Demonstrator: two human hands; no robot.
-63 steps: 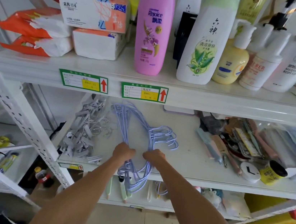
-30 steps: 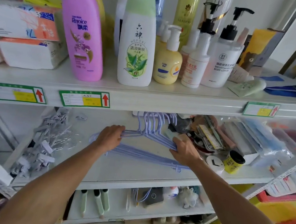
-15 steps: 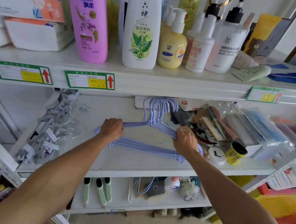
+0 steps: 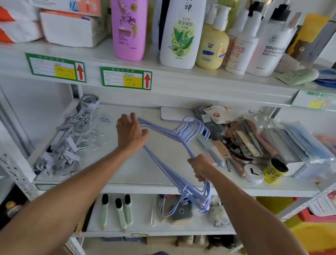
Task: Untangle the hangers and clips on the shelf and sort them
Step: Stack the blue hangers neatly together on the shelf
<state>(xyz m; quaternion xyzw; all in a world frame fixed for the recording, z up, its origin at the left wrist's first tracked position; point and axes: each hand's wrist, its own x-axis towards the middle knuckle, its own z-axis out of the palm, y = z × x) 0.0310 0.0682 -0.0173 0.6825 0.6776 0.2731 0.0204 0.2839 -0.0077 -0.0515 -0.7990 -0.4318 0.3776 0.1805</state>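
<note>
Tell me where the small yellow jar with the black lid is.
In the head view, the yellow jar stands right of centre on the middle shelf, near its front edge, beside a round white case.

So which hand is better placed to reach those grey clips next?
Left, probably. The left hand sits at the left end of the lilac wire hangers, closest to the pile of grey plastic clips; the right hand grips the hangers farther away.

Pink bottle (image 4: 128, 15): "Rejoice". White pump bottle (image 4: 271, 42): "NICOTINAMIDE BODY LOTION", partly blurred.
</note>
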